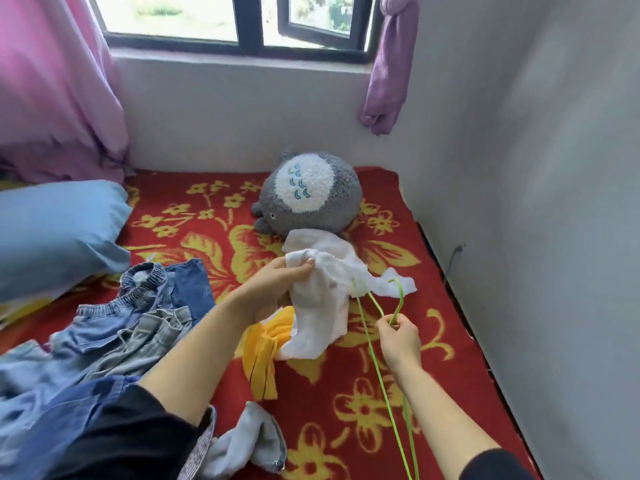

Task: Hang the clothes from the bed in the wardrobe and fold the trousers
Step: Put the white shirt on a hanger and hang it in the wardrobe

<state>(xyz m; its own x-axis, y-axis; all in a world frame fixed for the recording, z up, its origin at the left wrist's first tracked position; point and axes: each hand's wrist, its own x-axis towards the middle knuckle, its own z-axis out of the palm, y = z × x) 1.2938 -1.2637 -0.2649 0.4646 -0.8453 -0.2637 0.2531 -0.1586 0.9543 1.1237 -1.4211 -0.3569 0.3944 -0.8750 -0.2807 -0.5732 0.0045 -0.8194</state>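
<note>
At the far left, a pink curtain [52, 81] is hanging beside the window, with a blue pillow [59, 233] lying on the bed below it. Near left, a heap of denim trousers [138, 306] is lying crumpled on the red flowered blanket [363, 427].

The left hand [273, 289] is gripping a white garment [322, 296], thumb on top and fingers curled underneath, holding it just above the blanket at mid-bed. A yellow garment [263, 355] is lying beneath it, and a small grey cloth [249, 441] is sitting nearer still. Just beyond the white garment, a grey plush toy [308, 192] is resting against the far wall.

The right hand [398, 341] is pinching 1 green wire hanger [384, 393] just below its hook, with the hanger's far end touching the white garment. Far right, a purple curtain [388, 64] is hanging knotted.
</note>
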